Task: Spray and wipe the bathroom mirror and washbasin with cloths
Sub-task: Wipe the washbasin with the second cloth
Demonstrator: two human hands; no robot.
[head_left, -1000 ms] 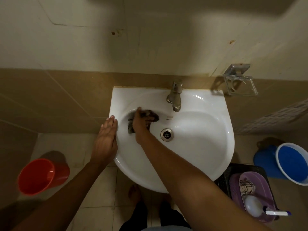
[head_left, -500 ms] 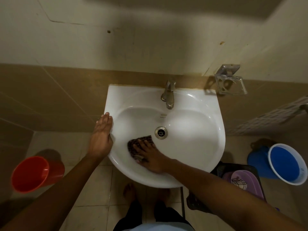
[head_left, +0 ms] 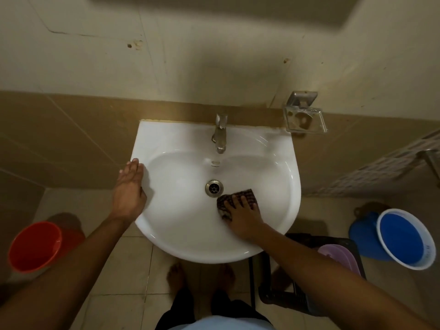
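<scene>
Two hands are at the white washbasin (head_left: 283,163). His right hand (head_left: 242,216) lies flat, fingers spread, pressing a dark checked cloth (head_left: 238,198) onto the bowl's floor, just right of the drain (head_left: 214,188) and towards the basin's front right edge. His left hand (head_left: 129,186) rests open, fingers straight, along the basin's left rim. At the back edge stands the metal tap (head_left: 220,133). On the floor, an orange bucket (head_left: 35,246) sits left, a blue bucket (head_left: 404,239) right.
</scene>
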